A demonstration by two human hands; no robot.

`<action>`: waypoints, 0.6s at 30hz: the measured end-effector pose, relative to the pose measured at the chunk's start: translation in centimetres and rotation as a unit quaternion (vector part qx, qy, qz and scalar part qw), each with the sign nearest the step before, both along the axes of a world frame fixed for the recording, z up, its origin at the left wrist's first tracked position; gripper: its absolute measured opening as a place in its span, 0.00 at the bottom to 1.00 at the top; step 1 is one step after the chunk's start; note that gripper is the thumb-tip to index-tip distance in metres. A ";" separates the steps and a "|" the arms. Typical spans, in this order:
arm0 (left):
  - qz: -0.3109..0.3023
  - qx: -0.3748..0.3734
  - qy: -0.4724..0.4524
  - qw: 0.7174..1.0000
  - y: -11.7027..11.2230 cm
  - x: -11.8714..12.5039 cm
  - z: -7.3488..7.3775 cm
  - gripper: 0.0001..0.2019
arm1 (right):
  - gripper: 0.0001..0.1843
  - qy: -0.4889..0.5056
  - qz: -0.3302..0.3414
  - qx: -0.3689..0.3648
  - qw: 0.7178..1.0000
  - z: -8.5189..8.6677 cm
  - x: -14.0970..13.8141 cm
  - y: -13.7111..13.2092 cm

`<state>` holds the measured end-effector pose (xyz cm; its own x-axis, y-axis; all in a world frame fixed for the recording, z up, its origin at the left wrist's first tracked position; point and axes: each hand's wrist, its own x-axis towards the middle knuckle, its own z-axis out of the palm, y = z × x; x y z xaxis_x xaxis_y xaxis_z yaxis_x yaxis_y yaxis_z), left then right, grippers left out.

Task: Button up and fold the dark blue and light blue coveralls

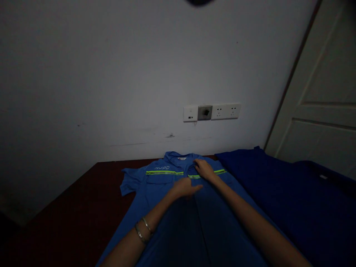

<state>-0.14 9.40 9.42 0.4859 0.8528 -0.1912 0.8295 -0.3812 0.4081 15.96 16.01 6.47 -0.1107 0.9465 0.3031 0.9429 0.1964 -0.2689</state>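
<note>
From the left, the dark red worktop (83,207) shows at about 8 o'clock of the left hand, and the short-sleeved blue shirt (155,196) lies spread on it, front up, one sleeve (130,181) towards 9 o'clock and the collar (170,158) at 12. The left hand (184,188) is over the chest, thumb stuck out towards 3 o'clock; its fingers are blurred, so I cannot tell whether they pinch cloth or merely rest there. At its 2 o'clock, the right hand (205,170) has its fingers at the front opening, just below the collar; whether they grasp that edge is unclear. The step in hand looks like straightening the shirt front, which would call for light, flat contact along the opening. A darker blue garment (292,196) lies at the right hand's 4 o'clock.
</note>
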 end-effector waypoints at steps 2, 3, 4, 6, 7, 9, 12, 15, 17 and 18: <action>-0.039 -0.005 0.015 0.999 -1.4 0.2 -0.3 0.24 | 0.14 -0.007 -0.011 -0.001 1.000 0.2 0.2 0.3; -0.043 0.004 0.025 0.999 -1.8 0.2 -0.4 0.21 | 0.14 -0.008 -0.014 0.000 1.000 0.4 0.2 0.6; -0.041 0.015 0.033 0.999 -2.1 0.2 -0.5 0.17 | 0.13 -0.011 -0.017 0.001 1.000 0.4 0.1 0.9; -0.030 0.026 0.043 0.998 -2.4 -0.2 -0.7 0.13 | 0.13 -0.015 -0.022 0.003 1.000 0.6 -0.2 1.5; -0.025 0.027 0.044 0.998 -2.4 -0.5 -0.8 0.12 | 0.12 -0.017 -0.024 0.004 1.000 0.6 -0.4 1.8; -0.015 0.034 0.049 0.998 -2.5 -1.1 -0.9 0.13 | 0.12 -0.022 -0.031 0.008 0.999 0.4 -1.0 2.3; 0.001 0.070 0.067 0.995 -2.7 -1.9 -1.0 0.17 | 0.13 -0.026 -0.042 0.017 0.999 -0.2 -2.0 2.8; 0.005 0.086 0.085 0.993 -2.6 -2.4 -0.9 0.19 | 0.16 -0.028 -0.059 0.030 0.997 -0.9 -2.7 3.1; -0.001 0.070 0.082 0.994 -2.1 -2.5 -0.8 0.21 | 0.16 -0.033 -0.070 0.051 0.996 -1.3 -3.0 3.2; -0.009 0.047 0.069 0.996 -1.6 -2.6 -0.7 0.21 | 0.16 -0.035 -0.073 0.065 0.995 -1.4 -3.0 3.2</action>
<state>-2.71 7.80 8.68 0.4766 0.8609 -0.1778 0.8677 -0.4282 0.2527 12.92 19.18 5.08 0.0005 0.9077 0.4197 0.9794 0.0843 -0.1835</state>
